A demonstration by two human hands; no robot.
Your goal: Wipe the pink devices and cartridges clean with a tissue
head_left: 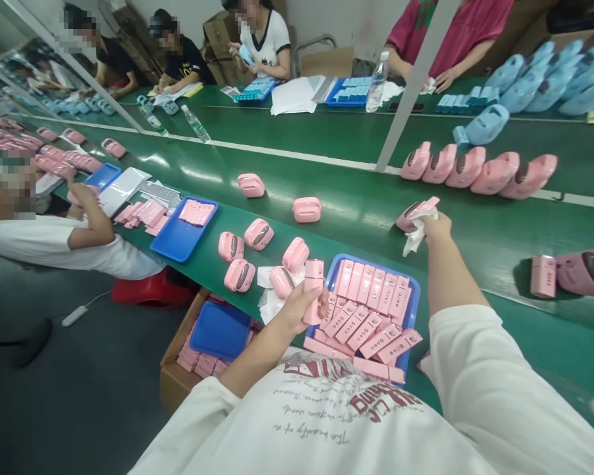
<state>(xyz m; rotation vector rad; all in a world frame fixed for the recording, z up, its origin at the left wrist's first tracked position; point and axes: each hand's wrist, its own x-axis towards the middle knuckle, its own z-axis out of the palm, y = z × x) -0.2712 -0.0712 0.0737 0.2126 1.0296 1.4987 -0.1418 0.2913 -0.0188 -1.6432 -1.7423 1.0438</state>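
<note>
A: What's on the bench (pixel 356 191)?

B: Green top, wide. Blue tray (pixel 414 297) right at the wearer's front edge, full of pink blocks, upper row neatly side by side, lower ones fanned and overlapping.

A: Next size down?

B: Row of five pink housings (pixel 466 168), about 1 o'clock from the right hand (pixel 439 227). Big pink housing (pixel 587 272) between 3 and 4 o'clock of that hand, small block (pixel 543 276) at its near end. Loose cluster of five pink units (pixel 239 275) round 10 to 11 o'clock of the left hand (pixel 297 310).

A: And the pieces at the hands?

B: Pink unit (pixel 406 216) by the right fingertips, partly covered. Can't tell if it's lifted or resting. Left hand grasps one pink block (pixel 313 274), fingers wrapped round its lower part, top end sticking out. Right hand is pinching a crumpled white cloth (pixel 416 236) against the unit.

A: Geometry between the two?

B: Unit lies about 2 o'clock from the left hand, well apart. Right hand is nearer, practically on it. Block's long axis runs 12 to 6; unit's looks like 2 to 8, as far as the cloth lets me see. Tray sits at 3 o'clock of the left hand, just beside.
</note>
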